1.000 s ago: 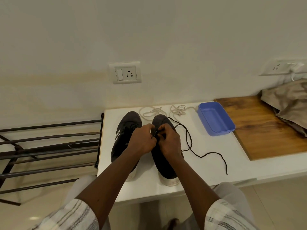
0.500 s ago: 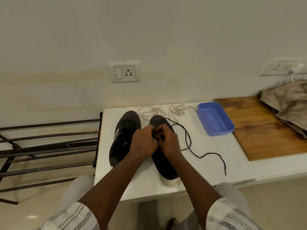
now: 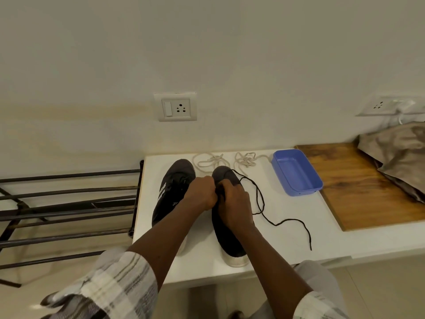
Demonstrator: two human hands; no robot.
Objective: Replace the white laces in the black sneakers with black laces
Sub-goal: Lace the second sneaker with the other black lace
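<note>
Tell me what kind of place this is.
Probably a home, perhaps an entryway: a metal rack beside a white table, a wall socket, and crumpled cloth on a wooden board.

I see the left sneaker (image 3: 170,194) beside the right sneaker (image 3: 227,238) near the tabletop's (image 3: 287,226) left edge, laces (image 3: 245,159) behind them, tray (image 3: 303,192) rightward.

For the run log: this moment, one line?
left hand: pinches black lace | right hand: same, over right sneaker | white laces: out, on table

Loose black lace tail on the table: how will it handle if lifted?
Probably floppy: the black lace lies in slack curves on the white table. Likely light, since it is thin. Pulling may tug the right sneaker it runs into.
</note>
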